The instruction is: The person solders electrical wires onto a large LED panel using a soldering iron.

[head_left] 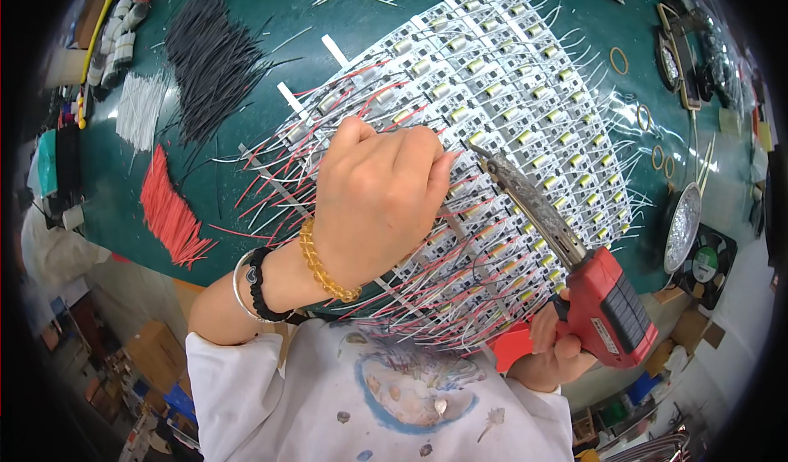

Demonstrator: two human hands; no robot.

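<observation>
A large panel of small white circuit boards (566, 109) lies in front of me. Each board carries a yellowish cylindrical part, and red, white and black wires stick out from the near and left sides. My left hand (382, 187) is over the middle of the panel, its fingers closed in a pinch; what is between the fingertips is hidden. In my right hand (560, 351) is a red soldering gun (611, 310), gripped by its handle at the panel's near right. Its dark tip points up and left, close to my left fingertips, over the boards.
Bundles of black wires (212, 64), white wires (141, 110) and red wires (171, 207) lie on the green table (271, 18) to the left. At the right are a round silvery dish (683, 228), several rubber bands (618, 61) and a black fan (707, 265).
</observation>
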